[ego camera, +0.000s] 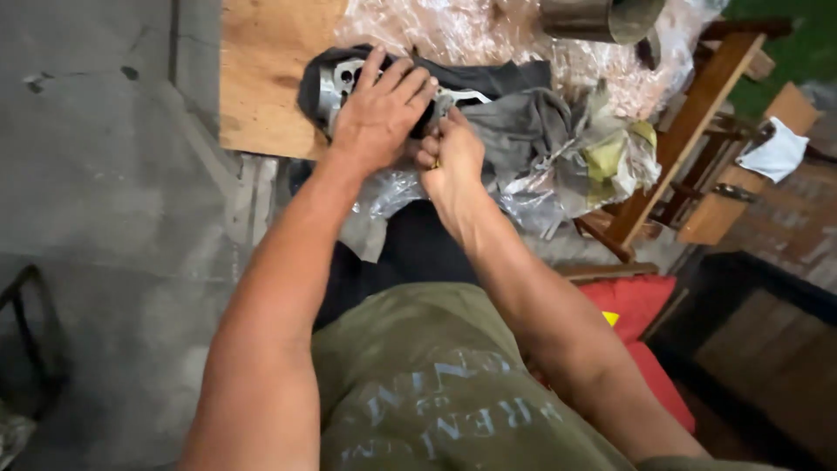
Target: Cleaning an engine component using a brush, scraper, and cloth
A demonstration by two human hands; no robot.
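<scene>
My left hand (381,109) lies palm-down, fingers spread, on a grey metal engine part (338,83) that rests on a dark grey cloth (510,118). Right beside it, my right hand (451,153) is closed into a fist around a small tool; only a yellowish bit shows under the fingers and its tip is hidden against the part. Most of the metal part is covered by my left hand.
A plywood board (261,74) and crinkled clear plastic sheet (488,30) lie under the work. A metal cylinder (602,17) stands at the top. A wooden frame (689,131) and a white rag (774,153) are right, a red cushion (641,301) below, concrete floor (96,174) left.
</scene>
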